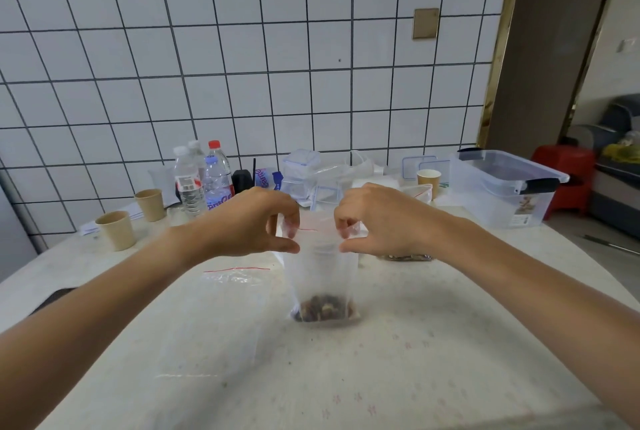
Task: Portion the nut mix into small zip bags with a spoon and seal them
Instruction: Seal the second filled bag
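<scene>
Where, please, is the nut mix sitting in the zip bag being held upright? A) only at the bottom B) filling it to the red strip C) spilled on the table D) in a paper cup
A: the nut mix forms a low layer at the bottom of the zip bag, whose top the left hand and right hand pinch.
</scene>
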{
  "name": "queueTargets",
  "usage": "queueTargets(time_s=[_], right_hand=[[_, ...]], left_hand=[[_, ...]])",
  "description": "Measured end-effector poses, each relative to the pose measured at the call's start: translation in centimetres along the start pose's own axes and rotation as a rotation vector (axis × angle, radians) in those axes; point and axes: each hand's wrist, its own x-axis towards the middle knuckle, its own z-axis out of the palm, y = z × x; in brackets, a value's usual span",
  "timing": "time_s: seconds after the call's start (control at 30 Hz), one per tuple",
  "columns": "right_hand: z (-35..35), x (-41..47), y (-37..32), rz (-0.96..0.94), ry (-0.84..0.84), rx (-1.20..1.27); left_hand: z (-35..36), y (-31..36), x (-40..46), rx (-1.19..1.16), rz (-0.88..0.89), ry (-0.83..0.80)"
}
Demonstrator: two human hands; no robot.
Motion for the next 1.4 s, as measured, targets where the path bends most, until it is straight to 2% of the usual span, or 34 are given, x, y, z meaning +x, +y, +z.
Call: queueTargets(time_s=[0.1,0.2,0.3,0.47,0.6,0.77,0.93,1.07,1.2,1.4], right_hand=[[0.3,-0.1,-0.4,-0.035,0.012,-0.030],[0.5,-0.2,-0.2,-0.031,-0.018,-0.060],[0.5,-0.3,0.5,0.024,-0.052,-0.039],[0.5,-0.1,1.2,0.007,-0.060,-0.135],[0.2,-0.2,1.6,0.052,-0.060,-0.154],[-0.4,-0.6,1.6,0.145,-0.182,-0.050],[-0.7,-0.9,1.9,0.208,-0.145,0.116],[-0.4,-0.9,1.9,0.200,-0.129,0.217],[0.9,-1.2,1.7,0.209,-0.210,0.269],[2.3,-0.7,0.0,0.119,-0.170,0.308]], left_hand=[[0.4,0.4,-0.2,-0.012,0.057,-0.019],[0.7,0.6,-0.1,0.092,0.075,-0.027],[0.6,0.2,-0.2,0.151,0.069,-0.022],[0.4,-0.3,-0.3,0.210,0.043,-0.090],[0.4,-0.5,-0.3,0.115,-0.023,-0.080],[0.5,-0.1,-0.6,-0.113,-0.043,-0.027],[0.3,0.3,-0.8,-0.208,-0.044,0.023],[0.3,0.7,-0.9,-0.128,-0.004,-0.094],[1.2,1.2,-1.0,0.033,0.034,-0.171],[2.1,1.5,-0.1,-0.077,-0.016,-0.248]])
